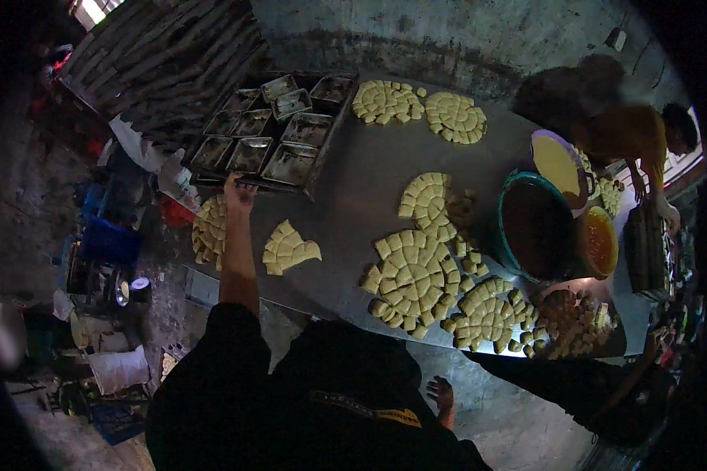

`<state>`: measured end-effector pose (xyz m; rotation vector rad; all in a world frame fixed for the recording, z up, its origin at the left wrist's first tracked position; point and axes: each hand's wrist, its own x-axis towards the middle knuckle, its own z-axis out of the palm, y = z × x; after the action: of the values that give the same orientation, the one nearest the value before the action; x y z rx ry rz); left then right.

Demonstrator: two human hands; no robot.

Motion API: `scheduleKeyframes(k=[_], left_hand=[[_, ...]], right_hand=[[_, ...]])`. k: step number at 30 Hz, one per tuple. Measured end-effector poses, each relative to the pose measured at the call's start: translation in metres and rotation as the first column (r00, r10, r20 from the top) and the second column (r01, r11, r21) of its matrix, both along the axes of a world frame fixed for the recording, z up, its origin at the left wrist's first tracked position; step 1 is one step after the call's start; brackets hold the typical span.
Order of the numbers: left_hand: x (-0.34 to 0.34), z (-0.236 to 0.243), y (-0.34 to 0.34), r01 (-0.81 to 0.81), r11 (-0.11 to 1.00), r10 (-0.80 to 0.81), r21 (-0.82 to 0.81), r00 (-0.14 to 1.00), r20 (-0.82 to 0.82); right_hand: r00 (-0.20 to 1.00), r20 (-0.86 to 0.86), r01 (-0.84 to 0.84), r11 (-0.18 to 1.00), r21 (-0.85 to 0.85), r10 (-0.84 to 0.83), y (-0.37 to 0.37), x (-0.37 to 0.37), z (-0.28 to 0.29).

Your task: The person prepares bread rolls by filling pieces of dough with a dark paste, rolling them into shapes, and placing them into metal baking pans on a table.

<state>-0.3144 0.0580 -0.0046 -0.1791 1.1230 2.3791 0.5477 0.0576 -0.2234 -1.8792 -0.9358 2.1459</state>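
Note:
My left hand (241, 194) grips the near edge of a dark tray (331, 141) at the far left of the table, its fingers curled at the rim. Several rectangular metal loaf tins (249, 155) sit in the tray, and a couple are stacked on others. By my left forearm lie a round of cut dough pieces (210, 231), partly hidden by the arm, and a smaller fan of cut dough (288, 249). My right hand (442, 394) hangs low beside my body, beyond the table's near edge, with its fingers apart and nothing visible in it.
More cut dough rounds (412, 275) spread over the metal table (353, 180). To the right stand a teal-rimmed tub (504, 224), a purple-rimmed tub (558, 169) and a yellow container (601, 243). Another person (624, 141) leans over dark stacked trays (646, 251). Corrugated sheeting (165, 67) rises behind the tray.

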Motion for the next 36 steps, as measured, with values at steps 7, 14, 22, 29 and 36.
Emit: scheduleKeyframes(k=[7,14,22,29,36], left_hand=[[-0.048,-0.047,-0.033,-0.031,0.998,0.030,-0.057,0.999,-0.016],[-0.017,0.043,-0.021,0.345,0.667,-0.422,-0.660,0.905,0.047],[-0.021,0.045,-0.068,0.511,0.567,-0.684,-0.646,0.729,-0.023],[0.149,0.004,-0.078,0.297,0.630,-0.752,-0.718,0.466,-0.466],[0.209,-0.039,-0.076,-0.196,0.653,-0.702,-0.731,0.205,-0.682]], right_hand=[[0.998,0.025,0.064,0.998,0.018,-0.065,-0.013,-0.003,0.008],[0.967,-0.147,-0.211,0.978,-0.003,0.208,0.012,-0.061,0.083],[0.638,0.099,-0.706,0.529,0.471,0.764,0.064,-0.331,0.259],[0.546,0.550,-0.590,-0.177,0.788,0.632,0.082,-0.519,0.215],[0.437,0.693,-0.608,-0.380,0.698,0.574,0.073,-0.555,0.227]])
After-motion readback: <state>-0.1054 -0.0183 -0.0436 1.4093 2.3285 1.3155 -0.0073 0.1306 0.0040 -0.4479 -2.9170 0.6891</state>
